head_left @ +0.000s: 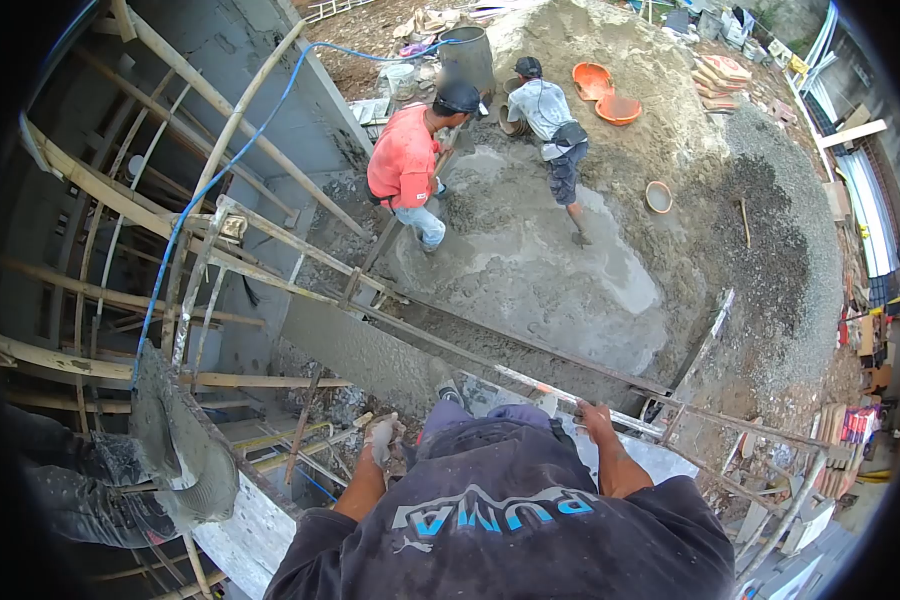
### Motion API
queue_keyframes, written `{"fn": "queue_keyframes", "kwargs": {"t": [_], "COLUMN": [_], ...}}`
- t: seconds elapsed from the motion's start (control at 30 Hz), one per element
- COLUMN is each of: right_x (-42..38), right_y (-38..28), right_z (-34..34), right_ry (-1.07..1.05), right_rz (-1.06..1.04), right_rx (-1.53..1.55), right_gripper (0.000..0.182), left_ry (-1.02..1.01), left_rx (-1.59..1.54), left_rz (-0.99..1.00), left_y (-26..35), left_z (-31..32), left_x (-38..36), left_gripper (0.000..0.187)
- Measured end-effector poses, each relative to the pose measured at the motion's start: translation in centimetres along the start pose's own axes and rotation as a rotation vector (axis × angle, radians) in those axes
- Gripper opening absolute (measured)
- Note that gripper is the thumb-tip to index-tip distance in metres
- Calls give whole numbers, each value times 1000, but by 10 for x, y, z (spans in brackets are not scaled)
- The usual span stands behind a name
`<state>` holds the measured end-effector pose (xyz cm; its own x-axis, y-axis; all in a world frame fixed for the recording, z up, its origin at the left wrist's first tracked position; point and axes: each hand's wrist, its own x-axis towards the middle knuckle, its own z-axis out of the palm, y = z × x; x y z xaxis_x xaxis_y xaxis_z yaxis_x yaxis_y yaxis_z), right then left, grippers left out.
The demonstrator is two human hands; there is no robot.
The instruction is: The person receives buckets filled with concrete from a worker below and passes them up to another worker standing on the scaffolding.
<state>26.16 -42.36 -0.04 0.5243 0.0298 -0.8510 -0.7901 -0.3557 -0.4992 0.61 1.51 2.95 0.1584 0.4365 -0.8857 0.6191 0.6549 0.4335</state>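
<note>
My right hand (pixel 597 422) is closed on a metal scaffold rail (pixel 545 388) in front of me. My left hand (pixel 382 437), grey with cement, is curled beside my thigh near the edge of a cement-coated plank (pixel 370 350). What it holds, if anything, I cannot make out. My dark shirt (pixel 510 520) fills the bottom of the view, and one shoe (pixel 452 393) shows on the plank. Below the rail lies a wide patch of wet grey concrete mix (pixel 540 290).
Two workers, one in a red shirt (pixel 405 155) and one in a light shirt (pixel 542 108), bend over the mix below. Orange basins (pixel 618 110), a drum (pixel 467 58) and gravel (pixel 770 250) surround it. Bamboo poles (pixel 120 195) and another person's splattered trousers (pixel 105 505) are at left.
</note>
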Motion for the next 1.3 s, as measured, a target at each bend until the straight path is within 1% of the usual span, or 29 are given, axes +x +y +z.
{"fn": "queue_keyframes", "kwargs": {"t": [0.17,0.27,0.37,0.47,0.57,0.67,0.77,0.87,1.07,1.17,1.3], "right_x": [0,2,1,-6,-1,-5,-2,-3,-7,-2,-6], "right_y": [0,4,3,-6,-4,-10,-4,-7,-5,0,-2], "right_z": [3,3,5,7,6,6,4,3,4,5,5], "right_ry": [-12,-36,-30,-32,-41,-29,13,-27,-41,-18,-19], "right_rz": [24,27,32,30,9,12,-22,10,-6,-4,-13], "right_rx": [18,19,10,-15,-11,-16,-8,5,45,21,32], "right_gripper": [34,35,37,38,39,42,37,45,41,39,37], "left_ry": [18,53,18,-57,-24,8,-15,23,-14,-29,-2], "left_rx": [-57,-63,-57,-87,-65,-7,15,20,19,37,2], "left_rz": [37,44,-1,8,-12,24,-47,-27,-4,-41,-2], "left_y": [-3,5,17,-2,-2,-6,-8,-3,-4,0,14], "left_z": [-4,2,7,-6,-2,-3,-7,-1,-3,-4,9], "left_x": [0,-18,-36,0,0,9,17,7,10,7,-15], "left_gripper": [22,20,13,13,13,15,20,24,26,23,19]}}
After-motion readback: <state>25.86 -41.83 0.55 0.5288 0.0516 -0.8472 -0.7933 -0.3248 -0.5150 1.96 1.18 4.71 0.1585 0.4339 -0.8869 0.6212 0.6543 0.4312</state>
